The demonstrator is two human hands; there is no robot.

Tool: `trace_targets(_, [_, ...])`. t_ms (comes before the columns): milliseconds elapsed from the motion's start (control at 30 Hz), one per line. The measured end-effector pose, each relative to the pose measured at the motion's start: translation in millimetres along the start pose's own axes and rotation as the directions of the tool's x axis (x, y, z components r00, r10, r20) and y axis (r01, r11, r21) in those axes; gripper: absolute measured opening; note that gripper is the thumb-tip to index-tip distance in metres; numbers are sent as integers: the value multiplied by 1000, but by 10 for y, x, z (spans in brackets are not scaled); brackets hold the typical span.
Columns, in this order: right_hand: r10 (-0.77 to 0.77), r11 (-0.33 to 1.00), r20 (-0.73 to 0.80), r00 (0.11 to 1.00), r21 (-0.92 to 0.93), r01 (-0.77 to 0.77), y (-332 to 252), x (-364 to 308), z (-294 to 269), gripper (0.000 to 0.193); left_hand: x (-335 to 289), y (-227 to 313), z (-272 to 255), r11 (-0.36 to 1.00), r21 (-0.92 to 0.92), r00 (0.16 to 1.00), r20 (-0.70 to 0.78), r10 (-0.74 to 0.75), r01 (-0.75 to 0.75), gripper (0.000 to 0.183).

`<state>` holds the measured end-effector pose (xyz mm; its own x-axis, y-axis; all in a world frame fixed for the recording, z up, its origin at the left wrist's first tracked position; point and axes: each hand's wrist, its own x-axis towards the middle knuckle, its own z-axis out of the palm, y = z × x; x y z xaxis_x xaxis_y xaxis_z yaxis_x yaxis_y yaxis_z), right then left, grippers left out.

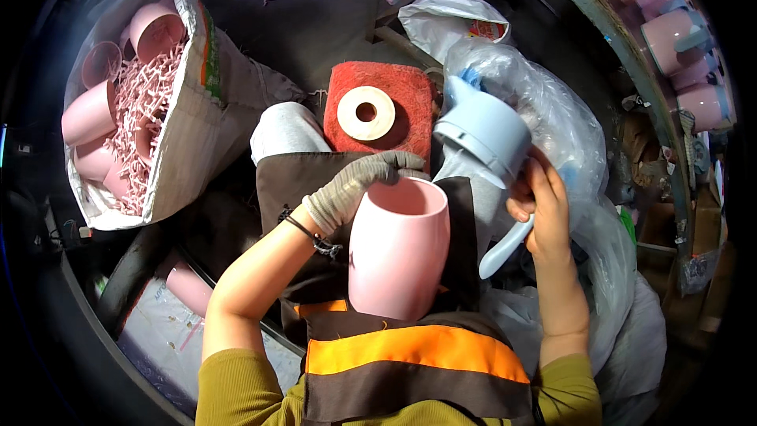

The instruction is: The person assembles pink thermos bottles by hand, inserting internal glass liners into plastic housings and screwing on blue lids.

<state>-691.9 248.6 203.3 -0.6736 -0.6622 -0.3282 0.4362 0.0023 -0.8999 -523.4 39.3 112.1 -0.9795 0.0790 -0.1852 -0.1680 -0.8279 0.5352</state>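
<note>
A pink plastic jug body (398,256) stands in my lap with its open mouth up and tilted a little away. My left hand (367,181), in a grey glove, is closed over the far left part of its rim. To the right, my bare right hand (540,201) grips a light blue jug top (485,130), which has a spout and a curved handle (505,251) hanging down. The blue top is held apart from the pink body, up and to the right of it. Part of my left fingers is hidden behind the rim.
A roll of pale tape (366,113) lies on a red padded stool (378,75) ahead. At left, a white sack (213,110) holds pink jug bodies and thin pink scraps. Clear plastic bags (568,118) stand at right, beneath a rack (631,55) of finished pink jugs.
</note>
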Motion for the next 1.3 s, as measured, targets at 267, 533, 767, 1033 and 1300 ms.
trace_targets(267, [344, 927, 170, 923, -218, -305, 133, 297, 226, 40, 96, -111, 16, 920, -377, 972, -233, 13, -103, 82])
trace_targets(533, [327, 911, 231, 916, -336, -240, 232, 463, 244, 40, 80, -152, -64, 919, -353, 966, -241, 89, -173, 90])
trace_targets(767, [263, 877, 306, 915, -472, -94, 302, 518, 151, 42, -19, -193, -72, 963, -212, 971, -203, 126, -169, 95])
trace_targets(1033, [46, 883, 421, 906, -441, 160, 432, 425, 144, 42, -118, -175, -156, 990, 114, 995, -54, 89, -82, 95])
trace_targets(1300, [80, 829, 466, 881, -522, 201, 487, 444, 20, 43, -184, -17, 32, 879, 472, 992, -126, -1, 60, 87])
